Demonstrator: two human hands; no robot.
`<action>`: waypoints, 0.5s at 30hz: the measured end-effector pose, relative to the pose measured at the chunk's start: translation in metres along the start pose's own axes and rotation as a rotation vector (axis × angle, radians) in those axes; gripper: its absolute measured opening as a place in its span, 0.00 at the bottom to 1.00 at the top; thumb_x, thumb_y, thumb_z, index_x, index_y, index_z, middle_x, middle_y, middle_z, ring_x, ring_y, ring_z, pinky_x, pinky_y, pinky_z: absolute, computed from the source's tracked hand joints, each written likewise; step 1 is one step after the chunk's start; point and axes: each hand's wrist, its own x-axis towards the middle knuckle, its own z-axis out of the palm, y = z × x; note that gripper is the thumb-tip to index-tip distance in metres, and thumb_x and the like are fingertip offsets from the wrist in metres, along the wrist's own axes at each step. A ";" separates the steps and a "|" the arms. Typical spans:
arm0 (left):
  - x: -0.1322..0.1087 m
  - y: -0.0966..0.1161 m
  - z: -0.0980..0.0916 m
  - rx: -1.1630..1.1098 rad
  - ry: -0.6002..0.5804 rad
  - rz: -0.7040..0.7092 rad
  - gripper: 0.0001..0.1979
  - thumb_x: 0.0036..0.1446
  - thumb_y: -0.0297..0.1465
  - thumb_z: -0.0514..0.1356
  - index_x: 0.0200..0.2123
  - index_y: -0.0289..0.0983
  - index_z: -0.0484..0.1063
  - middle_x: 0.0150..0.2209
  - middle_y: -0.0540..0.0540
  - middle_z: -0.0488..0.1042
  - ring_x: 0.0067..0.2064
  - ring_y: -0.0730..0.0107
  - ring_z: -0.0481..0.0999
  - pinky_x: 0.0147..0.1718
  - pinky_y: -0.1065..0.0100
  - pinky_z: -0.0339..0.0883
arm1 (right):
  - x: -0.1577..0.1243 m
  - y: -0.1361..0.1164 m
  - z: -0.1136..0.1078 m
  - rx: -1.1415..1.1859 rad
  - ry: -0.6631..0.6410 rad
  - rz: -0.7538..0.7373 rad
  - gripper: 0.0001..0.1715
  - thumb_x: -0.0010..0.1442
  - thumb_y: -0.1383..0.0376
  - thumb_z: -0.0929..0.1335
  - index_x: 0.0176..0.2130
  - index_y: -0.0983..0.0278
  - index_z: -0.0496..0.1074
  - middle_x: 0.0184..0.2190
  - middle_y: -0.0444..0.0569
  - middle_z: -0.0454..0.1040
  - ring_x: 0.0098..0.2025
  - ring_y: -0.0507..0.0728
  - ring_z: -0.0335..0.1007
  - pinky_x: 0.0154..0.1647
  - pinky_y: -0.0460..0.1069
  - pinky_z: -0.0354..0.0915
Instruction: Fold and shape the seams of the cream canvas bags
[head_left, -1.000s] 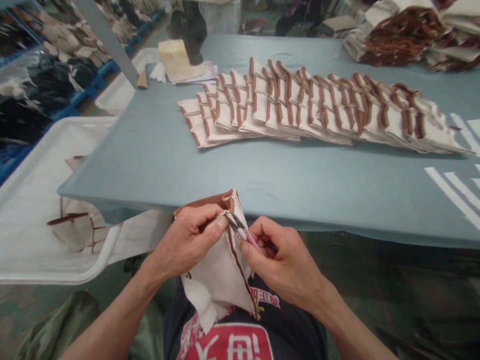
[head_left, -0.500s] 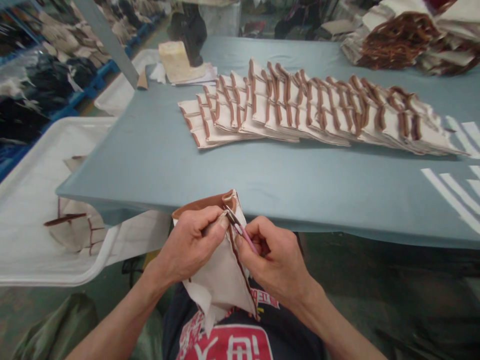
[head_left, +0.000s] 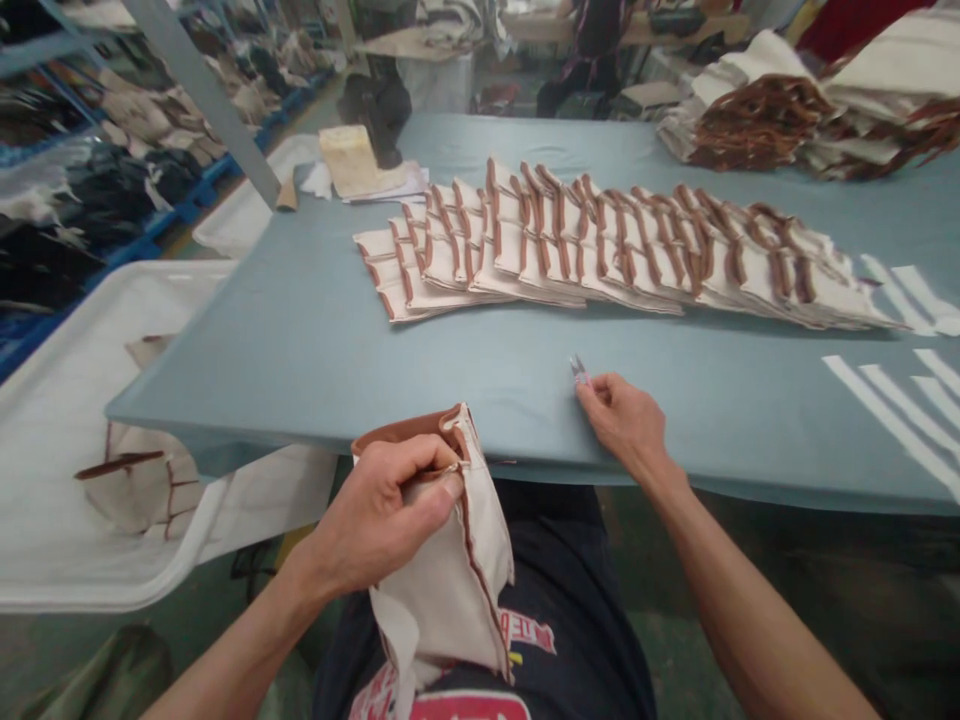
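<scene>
Pinched at its upper edge by my left hand (head_left: 401,505) is a cream fabric bag (head_left: 442,590) with brown trim, hanging over my lap at the table's front edge. A dark brown seam runs down its right side. Over the tabletop, to the right of the bag, my right hand (head_left: 626,420) is closed round small thread snips (head_left: 580,372) with pink handles, their metal tips pointing up and away from me. On the table beyond both hands lies a long overlapping row of cream fabric pieces (head_left: 540,240) with brown edging.
The blue-grey table (head_left: 315,350) spans the view. White strips (head_left: 892,420) lie at its right. Stacked cream and brown fabric (head_left: 757,120) is at the back right. A white tub (head_left: 45,450) holding a similar bag (head_left: 139,490) stands left. A metal post (head_left: 210,100) rises at the back left.
My right hand has moved the snips away from the bag's edge, out to the right over the table. My left hand still grips the bag. The view has tilted up slightly.
</scene>
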 end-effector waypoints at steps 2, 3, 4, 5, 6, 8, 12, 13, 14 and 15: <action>0.001 0.001 0.000 0.019 -0.008 0.008 0.12 0.61 0.30 0.55 0.26 0.35 0.72 0.23 0.54 0.70 0.26 0.76 0.66 0.26 0.73 0.58 | 0.013 0.008 0.001 -0.068 0.008 0.014 0.16 0.62 0.54 0.69 0.34 0.63 0.77 0.23 0.50 0.75 0.30 0.60 0.70 0.32 0.51 0.53; 0.002 0.002 0.000 0.025 -0.014 0.017 0.13 0.61 0.30 0.55 0.26 0.35 0.73 0.23 0.53 0.70 0.25 0.76 0.66 0.26 0.74 0.59 | 0.017 0.009 0.000 -0.092 0.021 0.016 0.16 0.63 0.54 0.69 0.37 0.64 0.78 0.28 0.53 0.78 0.33 0.62 0.73 0.34 0.51 0.55; 0.003 0.003 0.000 0.028 -0.019 0.026 0.13 0.61 0.29 0.55 0.25 0.35 0.73 0.23 0.53 0.70 0.25 0.76 0.67 0.26 0.74 0.59 | 0.019 0.008 -0.002 -0.112 0.040 0.016 0.18 0.62 0.54 0.69 0.41 0.65 0.78 0.34 0.57 0.81 0.38 0.65 0.75 0.36 0.53 0.58; 0.003 0.003 0.000 0.032 -0.025 0.033 0.14 0.61 0.29 0.54 0.25 0.35 0.73 0.23 0.53 0.71 0.25 0.76 0.67 0.26 0.73 0.59 | 0.019 0.005 -0.005 -0.133 0.064 0.016 0.20 0.62 0.53 0.70 0.45 0.66 0.78 0.42 0.61 0.81 0.43 0.67 0.75 0.39 0.54 0.60; 0.004 0.004 0.000 0.038 -0.030 0.040 0.14 0.61 0.29 0.54 0.24 0.35 0.73 0.22 0.53 0.71 0.24 0.76 0.67 0.26 0.73 0.59 | 0.016 -0.001 -0.008 -0.136 0.088 0.007 0.23 0.62 0.53 0.70 0.49 0.67 0.77 0.48 0.63 0.80 0.47 0.68 0.75 0.41 0.56 0.63; 0.005 0.005 -0.001 0.060 -0.034 0.048 0.14 0.61 0.28 0.54 0.24 0.35 0.73 0.22 0.52 0.71 0.23 0.76 0.67 0.25 0.73 0.59 | 0.000 -0.018 -0.016 -0.045 0.103 -0.078 0.25 0.61 0.53 0.70 0.52 0.66 0.75 0.52 0.62 0.79 0.49 0.67 0.75 0.47 0.58 0.66; 0.008 0.007 -0.003 0.117 -0.071 0.072 0.14 0.62 0.28 0.54 0.27 0.34 0.76 0.22 0.52 0.73 0.23 0.75 0.69 0.25 0.73 0.61 | -0.054 -0.065 -0.028 0.487 -0.161 -0.575 0.15 0.65 0.58 0.70 0.49 0.61 0.74 0.47 0.54 0.82 0.49 0.63 0.77 0.54 0.59 0.70; 0.009 0.008 -0.003 0.130 -0.085 0.087 0.14 0.62 0.28 0.54 0.27 0.34 0.76 0.22 0.52 0.73 0.24 0.75 0.69 0.26 0.73 0.61 | -0.065 -0.076 -0.029 0.569 -0.244 -0.695 0.15 0.65 0.60 0.70 0.50 0.61 0.73 0.48 0.54 0.82 0.51 0.62 0.77 0.56 0.59 0.70; 0.010 0.010 -0.004 0.143 -0.099 0.107 0.14 0.62 0.28 0.54 0.26 0.34 0.75 0.22 0.52 0.72 0.23 0.76 0.68 0.26 0.73 0.61 | -0.073 -0.086 -0.030 0.633 -0.308 -0.791 0.15 0.65 0.61 0.70 0.50 0.61 0.73 0.49 0.54 0.81 0.53 0.62 0.76 0.57 0.59 0.70; 0.010 0.011 -0.005 0.157 -0.112 0.129 0.14 0.62 0.27 0.54 0.25 0.34 0.74 0.22 0.53 0.71 0.23 0.76 0.67 0.25 0.73 0.60 | -0.079 -0.094 -0.030 0.669 -0.351 -0.860 0.14 0.64 0.62 0.71 0.50 0.60 0.73 0.48 0.54 0.81 0.54 0.62 0.76 0.58 0.58 0.69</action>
